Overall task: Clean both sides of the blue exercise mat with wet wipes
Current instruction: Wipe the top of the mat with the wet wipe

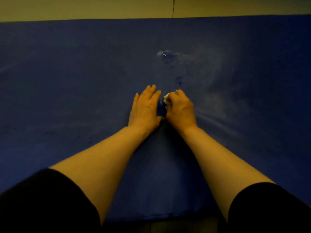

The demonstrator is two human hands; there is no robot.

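The right hand (180, 109) has its fingers curled round a bunched white wet wipe (166, 99), which it presses onto the blue exercise mat (67, 81). The left hand (145, 109) lies flat on the mat just beside it, fingers straight, holding nothing; it appears to steady the surface.

The mat is spread flat across most of the view, its far edge against a pale floor (84, 7) and its near edge below the forearms. Only one side faces up.

Handling, as a judgement:
- The mat looks soft, flexible and light. It will likely creep or ripple under a hard stroke, so a flat bracing palm is advisable.
- To turn it over, take hold along an edge or corner, not the middle.
- The wipe is limp and wet; hold it bunched so that it does not slip out.

A wet patch (168, 55) with small droplets lies beyond the hands, and pale arcing streaks (217, 78) run to the right of them. In the dim light these may be drying moisture or residue; which cannot be settled.

No container or wipe packet is in view.
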